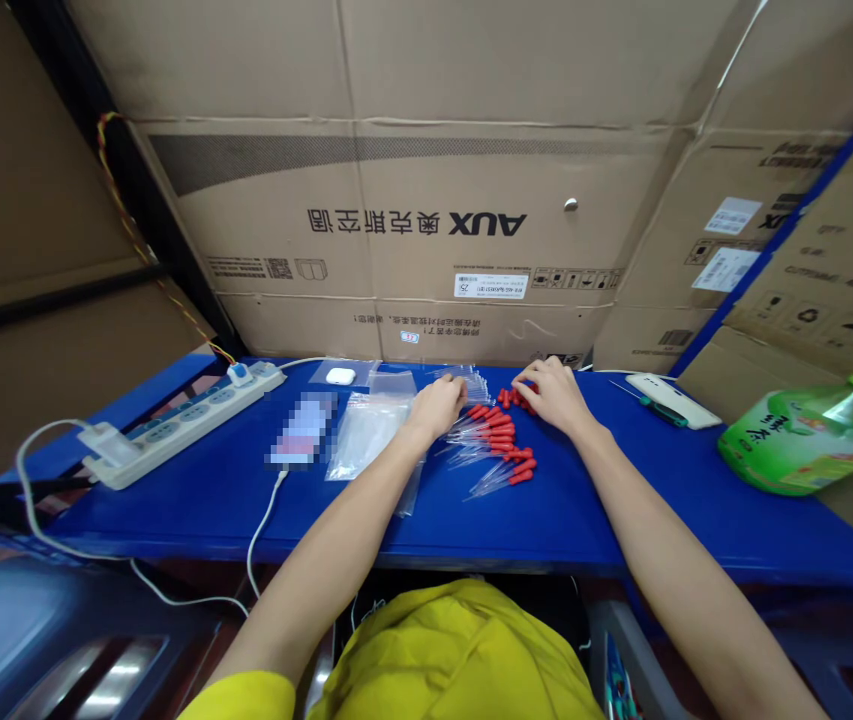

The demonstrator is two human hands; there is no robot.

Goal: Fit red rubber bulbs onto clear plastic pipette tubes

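Observation:
Several clear droppers with red rubber bulbs (497,442) lie in a loose heap on the blue table (583,510). My left hand (439,404) rests at the heap's left edge with its fingers curled in, touching the glass tips; what they hold is hidden. My right hand (550,392) lies on the far right side of the heap, fingers bent down onto the red bulbs. A stack of clear plastic bags (368,432) lies just left of my left hand.
A phone (301,430) on a white cable, a white earbud case (340,376) and a white power strip (186,420) sit at the left. A screwdriver and white device (670,400) and a green plastic jug (808,440) are at the right. Cardboard boxes (426,220) wall the back.

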